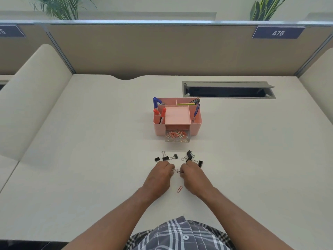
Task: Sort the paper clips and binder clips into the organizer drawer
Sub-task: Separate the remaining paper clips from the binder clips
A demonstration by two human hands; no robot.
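Note:
A pink desk organizer [195, 126] stands mid-desk with its clear drawer [177, 138] pulled out toward me, holding several red and white paper clips. Several black binder clips lie in front of it, one group at the left [165, 157] and one at the right [191, 157]. My left hand [160, 175] and my right hand [192, 175] rest side by side on the desk just below them, fingers curled, each pinching a paper clip [176, 171] in the gap between them. A single red paper clip [179, 189] lies on the desk between my wrists.
Pens and markers [158, 110] stand in the organizer's upper compartments. An open cable hatch [228, 90] is set in the desk behind it to the right. A beige partition wall with a number plate [278, 32] closes the back; curved side panels flank the desk.

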